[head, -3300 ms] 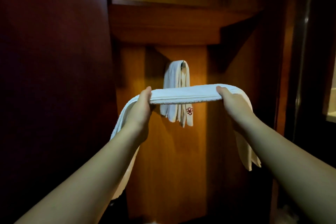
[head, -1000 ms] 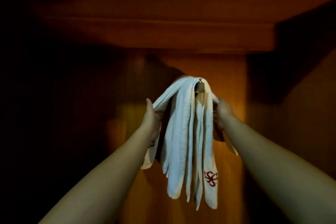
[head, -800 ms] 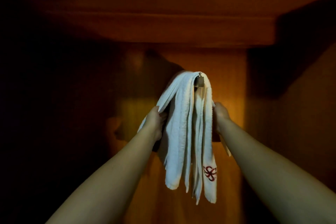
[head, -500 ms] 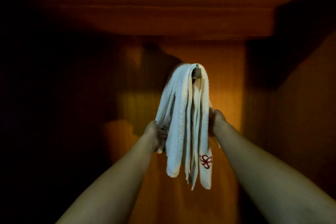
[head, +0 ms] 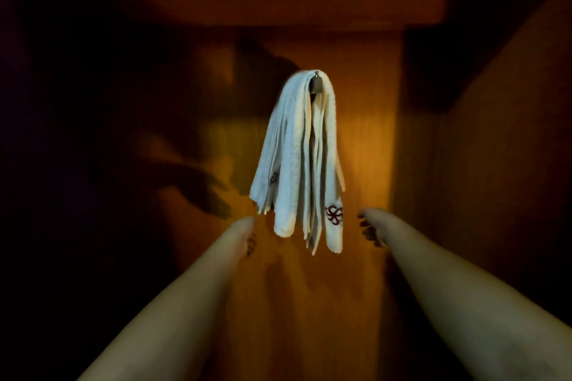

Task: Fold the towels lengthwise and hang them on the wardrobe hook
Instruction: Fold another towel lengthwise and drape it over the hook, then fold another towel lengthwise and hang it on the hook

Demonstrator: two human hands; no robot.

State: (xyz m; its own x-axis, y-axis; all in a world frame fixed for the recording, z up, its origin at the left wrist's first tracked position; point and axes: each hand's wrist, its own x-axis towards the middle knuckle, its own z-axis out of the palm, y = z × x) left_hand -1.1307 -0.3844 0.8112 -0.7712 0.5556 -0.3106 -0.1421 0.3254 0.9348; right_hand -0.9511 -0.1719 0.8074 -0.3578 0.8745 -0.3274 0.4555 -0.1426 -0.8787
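Note:
Folded white towels [head: 297, 158] hang in a bunch from a small metal hook [head: 316, 81] on the wardrobe's back panel. One strip carries a red embroidered emblem near its lower end. My left hand [head: 246, 233] hovers just below and left of the towels' ends, fingers loosely curled downward, holding nothing. My right hand [head: 370, 229] is just right of the emblem strip, fingers also loosely curled and empty. Neither hand touches the towels.
A wooden shelf [head: 278, 0] spans the wardrobe above the hook. The wooden back panel [head: 365, 139] is lit behind the towels. A side wall [head: 495, 148] stands on the right, and the left side is in deep shadow.
Both hands held a towel stretched out, draped it over the hook beside the hanging one, slid down its sides, and have now let go and dropped below the towels.

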